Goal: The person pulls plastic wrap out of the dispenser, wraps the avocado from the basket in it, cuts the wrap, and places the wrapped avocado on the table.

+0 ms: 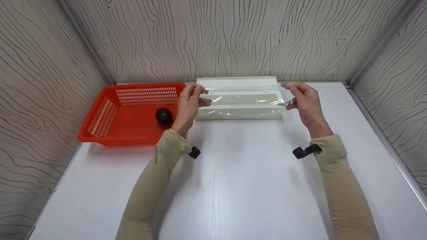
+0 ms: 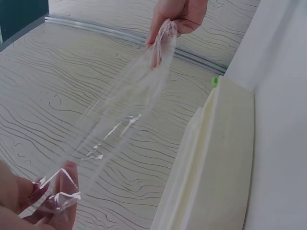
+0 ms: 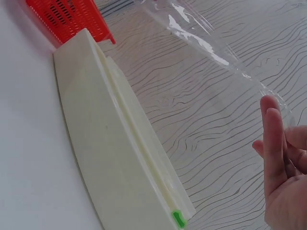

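Observation:
A strip of clear cling film [image 2: 120,112] is stretched between my two hands, close over the long white cling film dispenser [image 1: 238,113]. My left hand [image 1: 187,108] grips the film's left end with thumb and fingers. At the opposite end my right hand [image 1: 307,105] pinches the gathered film, seen bunched in the left wrist view. The dispenser's lid stands raised at the back, and a green slider [image 3: 179,219] sits at its right end. In the left wrist view the film hangs apart from the dispenser.
To the left stands a red plastic basket [image 1: 100,139] with slotted walls. Inside it lies a dark, glossy, egg-shaped thing [image 1: 164,115], beside my left wrist. The white table [image 1: 240,186] meets patterned panels [image 1: 233,40] at the back and sides.

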A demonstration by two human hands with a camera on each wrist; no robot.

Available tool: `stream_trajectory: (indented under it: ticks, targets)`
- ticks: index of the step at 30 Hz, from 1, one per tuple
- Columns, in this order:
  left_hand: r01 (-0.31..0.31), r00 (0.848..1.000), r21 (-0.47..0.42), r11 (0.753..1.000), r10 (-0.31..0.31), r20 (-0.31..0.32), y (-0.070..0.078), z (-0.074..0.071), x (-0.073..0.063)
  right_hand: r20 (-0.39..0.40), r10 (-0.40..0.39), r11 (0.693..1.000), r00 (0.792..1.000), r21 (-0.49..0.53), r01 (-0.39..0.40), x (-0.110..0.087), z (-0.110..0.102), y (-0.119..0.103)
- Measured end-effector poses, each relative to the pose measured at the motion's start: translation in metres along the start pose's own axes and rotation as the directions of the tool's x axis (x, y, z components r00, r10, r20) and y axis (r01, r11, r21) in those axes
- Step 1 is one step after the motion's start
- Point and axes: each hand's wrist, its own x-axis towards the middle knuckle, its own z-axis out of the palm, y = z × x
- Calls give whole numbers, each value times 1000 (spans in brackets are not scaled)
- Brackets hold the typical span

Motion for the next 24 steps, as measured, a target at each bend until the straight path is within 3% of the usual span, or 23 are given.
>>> stream_trajectory:
  ticks: [4, 7, 13, 16, 24]
  targets:
    - [22, 999, 67, 997, -24, 31, 2, -7, -19, 102, -3, 994, 995, -111, 14, -17, -9, -1]
    - [66, 995, 105, 992, -72, 62, 1, -12, -34, 187, 19, 972, 982, -232, 26, -29, -15, -1]
    - [156, 975, 153, 976, -177, 135, -7, -24, -61, 268, 115, 935, 957, -354, -13, -46, -23, 2]
    - [213, 950, 215, 953, -253, 181, -11, -30, -73, 289, 181, 919, 940, -390, -57, -53, -24, 5]
    - [251, 861, 366, 896, -379, 340, -31, -39, -92, 304, 301, 870, 904, -476, -130, -69, -29, 11]
